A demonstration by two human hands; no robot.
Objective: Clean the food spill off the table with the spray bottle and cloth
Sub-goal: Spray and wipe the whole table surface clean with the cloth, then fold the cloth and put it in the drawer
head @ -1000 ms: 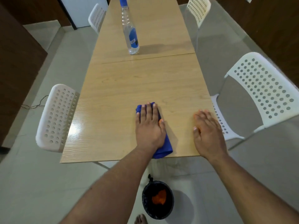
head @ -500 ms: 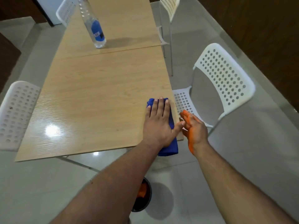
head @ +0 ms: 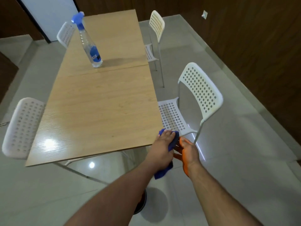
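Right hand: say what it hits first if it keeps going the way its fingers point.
The right hand points up-left at the blue cloth under the left hand; it would probably meet that first, then the table corner, though depth is unclear.

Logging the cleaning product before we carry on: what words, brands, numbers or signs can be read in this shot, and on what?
None can be read.
spray bottle: its blue label has a white patch with dark marks near the bottom, too small and blurred to read.
cloth, table, white chairs: no print visible.
wall fitting: no marking can be made out.
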